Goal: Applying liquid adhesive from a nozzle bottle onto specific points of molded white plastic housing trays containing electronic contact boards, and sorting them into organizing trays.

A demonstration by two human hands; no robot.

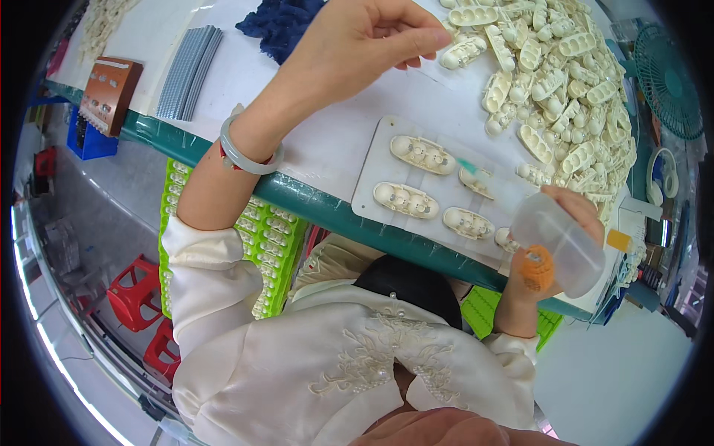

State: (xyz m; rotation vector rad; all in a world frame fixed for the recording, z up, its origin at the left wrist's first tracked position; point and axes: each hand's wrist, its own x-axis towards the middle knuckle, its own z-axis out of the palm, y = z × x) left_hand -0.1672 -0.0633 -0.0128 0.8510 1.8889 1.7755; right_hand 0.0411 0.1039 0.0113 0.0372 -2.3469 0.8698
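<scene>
My right hand [581, 209] is wrapped round a translucent squeeze bottle [573, 256] with a blurred teal tip [470, 168]. An orange mesh cover [537, 269] sits on its thumb. The tip is over a small off-white piece [476, 183] on a pale plate [371, 165]. Several pod-shaped pieces with round figures inside, such as one at the upper left [422, 154], lie on that plate. Beyond the plate, my left hand [387, 41] is closed in a pinch beside the heap. Whatever its fingertips hold, if anything, is hidden. A pale bangle circles that wrist.
A large heap of off-white pod pieces [554, 93] covers the right back of the table. Dark blue cloth [279, 30], grey ribbed strips [189, 73] and a brown box [111, 95] lie leftward. Green trays [271, 249] with pieces stand below the table edge, near red stools [136, 292].
</scene>
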